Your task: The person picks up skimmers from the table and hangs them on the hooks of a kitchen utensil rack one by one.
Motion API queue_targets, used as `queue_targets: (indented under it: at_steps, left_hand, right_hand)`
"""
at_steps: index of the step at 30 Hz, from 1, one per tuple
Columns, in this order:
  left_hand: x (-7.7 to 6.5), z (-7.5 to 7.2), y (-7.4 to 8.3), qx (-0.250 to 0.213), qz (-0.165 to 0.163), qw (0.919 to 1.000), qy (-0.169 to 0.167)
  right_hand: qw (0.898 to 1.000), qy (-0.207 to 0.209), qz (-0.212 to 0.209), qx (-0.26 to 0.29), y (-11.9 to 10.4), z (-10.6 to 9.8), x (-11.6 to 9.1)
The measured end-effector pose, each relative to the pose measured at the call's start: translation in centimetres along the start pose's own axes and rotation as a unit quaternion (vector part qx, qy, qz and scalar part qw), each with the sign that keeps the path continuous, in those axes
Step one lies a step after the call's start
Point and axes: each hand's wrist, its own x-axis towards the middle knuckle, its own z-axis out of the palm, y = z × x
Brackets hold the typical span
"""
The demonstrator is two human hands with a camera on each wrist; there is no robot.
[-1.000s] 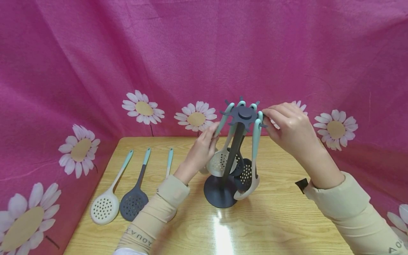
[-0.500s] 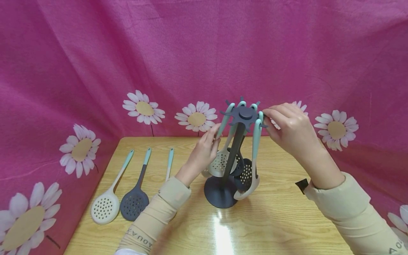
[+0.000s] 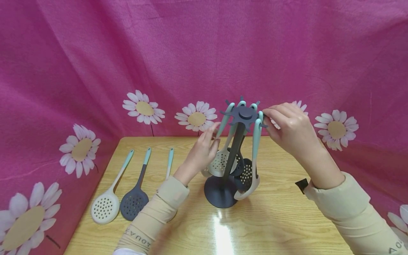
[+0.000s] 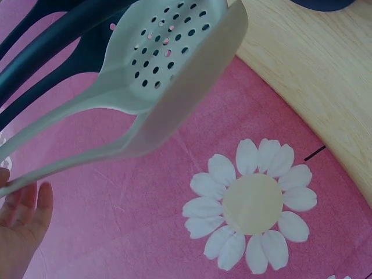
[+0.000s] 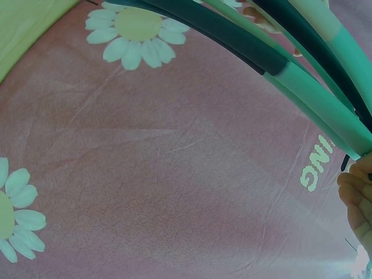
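A dark utensil rack (image 3: 236, 152) with a hooked top stands on the table, hung with several mint-handled cooking utensils. These include a pale slotted skimmer (image 3: 218, 162), a dark slotted utensil (image 3: 246, 176) and a pale ladle (image 3: 255, 184) at the front right. At the rack's left, my left hand (image 3: 199, 154) loosely holds the handle of a pale cooking utensil (image 4: 192, 87), whose broad head shows beside the skimmer in the left wrist view. My right hand (image 3: 288, 124) pinches a hook tip on the rack's right, close to the handle ends; its fingertips are partly hidden.
On the wooden table (image 3: 277, 219) at left lie a white skimmer (image 3: 105, 209), a dark skimmer (image 3: 134, 203) and a third utensil (image 3: 170, 161) partly covered by the left sleeve. A pink cloth (image 3: 191, 53) with daisies hangs behind and at both sides.
The left fingers have shifted slightly along the pale utensil's handle and loosened a little. My right hand and the rack hold almost still.
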Motion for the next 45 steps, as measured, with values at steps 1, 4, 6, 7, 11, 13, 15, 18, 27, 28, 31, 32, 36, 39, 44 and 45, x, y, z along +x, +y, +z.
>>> queue_targets:
  at_steps: [1,4,6,7,11,13,15,18,27,28,31,32,36,39,44,45]
  left_hand:
    - [0.0,-0.1,-0.1,-0.003,-0.002,1.0000,-0.002]
    - [-0.2,-0.6,-0.7,-0.015,-0.005,0.9999,-0.007]
    - [-0.3,-0.8,-1.4,-0.022,-0.007,0.9997,-0.006]
    - [-0.4,-0.9,-1.7,-0.023,-0.008,0.9997,-0.002]
    - [-0.6,-1.1,-3.3,-0.002,-0.011,0.9994,0.034]
    - [-0.7,-1.1,-4.2,0.027,-0.015,0.9983,0.050]
    - [-0.9,-1.2,-5.2,0.067,-0.020,0.9960,0.055]
    - [-1.4,-1.1,-6.6,0.119,-0.033,0.9913,0.046]
    - [-3.5,-1.2,-9.7,0.164,-0.174,0.9701,-0.042]
    - [-3.7,-1.2,-10.0,0.163,-0.195,0.9656,-0.053]
    - [-4.6,-1.3,-10.9,0.165,-0.256,0.9483,-0.091]
    - [-4.9,-1.3,-11.2,0.168,-0.273,0.9417,-0.104]
    - [-6.4,-1.4,-12.4,0.168,-0.330,0.9166,-0.152]
    - [-7.5,-1.4,-12.9,0.160,-0.365,0.8999,-0.178]
    - [-8.9,-1.5,-13.4,0.150,-0.419,0.8729,-0.201]
    - [-9.1,-1.5,-13.5,0.147,-0.431,0.8669,-0.202]
  right_hand:
    - [1.000,0.001,0.001,0.002,0.0,0.0,0.0]
    - [1.000,0.000,0.001,0.000,0.0,0.0,0.0]
    - [1.000,0.001,0.001,0.001,0.0,0.0,0.0]
    - [1.000,0.002,0.000,0.002,0.0,0.0,0.0]
    - [1.000,0.003,-0.003,0.003,0.1,0.0,0.1]
    - [1.000,0.002,-0.003,0.003,0.1,0.0,0.1]
    - [1.000,0.002,-0.002,0.002,0.1,0.0,0.1]
    - [1.000,0.003,-0.002,0.000,0.2,0.1,0.1]
    - [1.000,0.005,-0.007,0.000,0.2,0.2,0.0]
    - [1.000,0.003,-0.007,0.000,0.2,0.1,0.0]
    - [1.000,0.002,-0.006,0.001,0.2,0.0,0.0]
    - [1.000,0.003,-0.006,0.002,0.1,0.0,0.0]
    - [1.000,0.005,-0.007,0.004,0.0,0.0,0.0]
    - [1.000,0.005,-0.007,0.005,0.0,0.0,0.0]
    - [1.000,0.002,-0.006,-0.002,0.1,0.1,-0.1]
    - [1.000,0.002,-0.006,-0.003,0.1,0.1,-0.1]
